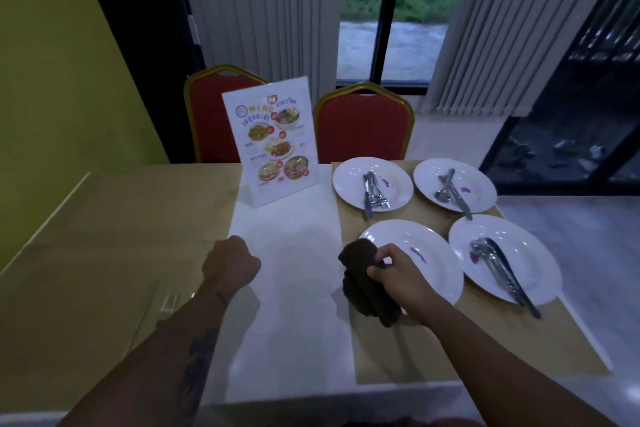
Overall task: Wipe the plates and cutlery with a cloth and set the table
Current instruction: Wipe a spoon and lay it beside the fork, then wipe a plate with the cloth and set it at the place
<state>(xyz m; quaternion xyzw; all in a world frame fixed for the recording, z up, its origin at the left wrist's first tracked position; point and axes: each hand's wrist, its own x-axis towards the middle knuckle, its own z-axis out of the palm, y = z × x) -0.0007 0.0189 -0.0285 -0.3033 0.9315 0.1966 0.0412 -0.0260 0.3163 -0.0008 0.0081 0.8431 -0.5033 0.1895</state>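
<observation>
A person's right hand (398, 276) clamps a dark cloth (362, 284) at the rim of the nearest plate (436, 277), apparently poised to wipe its purple smear (419, 255); the left hand (232, 263) rests fisted and empty on the table (104, 225)

The table (294, 288) bears tan mats (450, 340), four plates (436, 274), a menu stand (273, 142), perhaps a fork (169, 303).
</observation>
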